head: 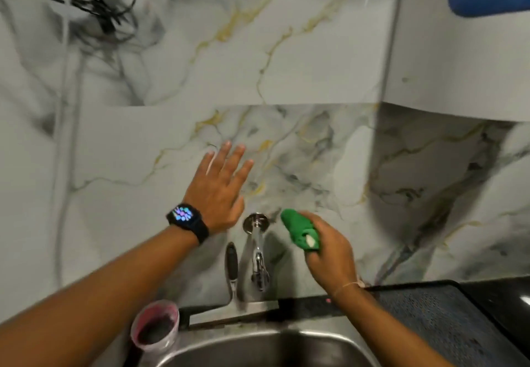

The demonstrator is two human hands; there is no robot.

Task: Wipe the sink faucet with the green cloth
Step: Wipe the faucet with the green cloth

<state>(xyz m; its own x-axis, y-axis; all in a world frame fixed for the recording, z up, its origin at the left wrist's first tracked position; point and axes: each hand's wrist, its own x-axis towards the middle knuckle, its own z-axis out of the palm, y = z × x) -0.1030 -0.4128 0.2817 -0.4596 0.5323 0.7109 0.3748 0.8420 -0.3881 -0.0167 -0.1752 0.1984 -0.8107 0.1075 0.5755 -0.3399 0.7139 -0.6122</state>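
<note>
Beside sink (258,346), dark-filled pink cup (156,328)

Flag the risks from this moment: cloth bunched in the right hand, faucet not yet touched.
1. The green cloth is balled tight in the right hand, so it may wipe only a narrow strip of the faucet.
2. The black-handled utensil leans right beside the faucet; a sweep could knock it into the sink.
3. The left hand is pressed flat on the marble wall and could slip.
</note>
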